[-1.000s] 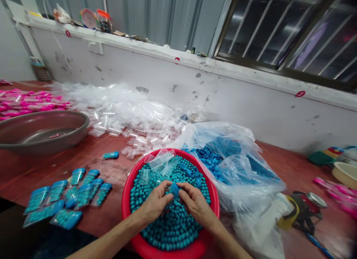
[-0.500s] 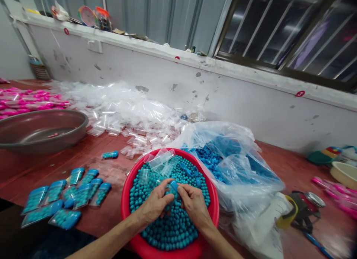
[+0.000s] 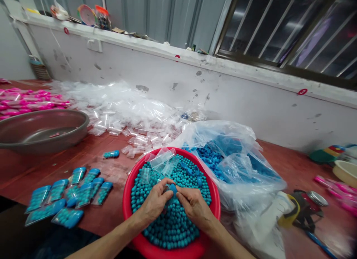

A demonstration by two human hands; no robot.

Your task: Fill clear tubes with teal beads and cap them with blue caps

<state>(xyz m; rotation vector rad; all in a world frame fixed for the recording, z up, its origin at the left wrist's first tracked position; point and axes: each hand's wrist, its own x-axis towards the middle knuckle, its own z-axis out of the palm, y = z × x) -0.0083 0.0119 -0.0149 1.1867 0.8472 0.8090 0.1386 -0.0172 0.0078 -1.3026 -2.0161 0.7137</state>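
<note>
I am at a red table (image 3: 92, 154); a big clear bag (image 3: 237, 169) full of blue caps sits on my right, touching the red bowl (image 3: 128, 188) in front of me; the bowl is full of teal balls (image 3: 175, 221). My left hand (image 3: 154, 203) and my right hand (image 3: 195, 207) meet over the balls; the fingers of both are pinched shut on one small tube (image 3: 171, 190) with a blue cap. I think I am closing it; next I would need to press the cap down tight. Empty clear tubes (image 3: 161, 160) lie on the balls just past my hands and may get in my way; filled tubes (image 3: 69, 195) lie on my left; a gray pan (image 3: 41, 130) sits farther off.
</note>
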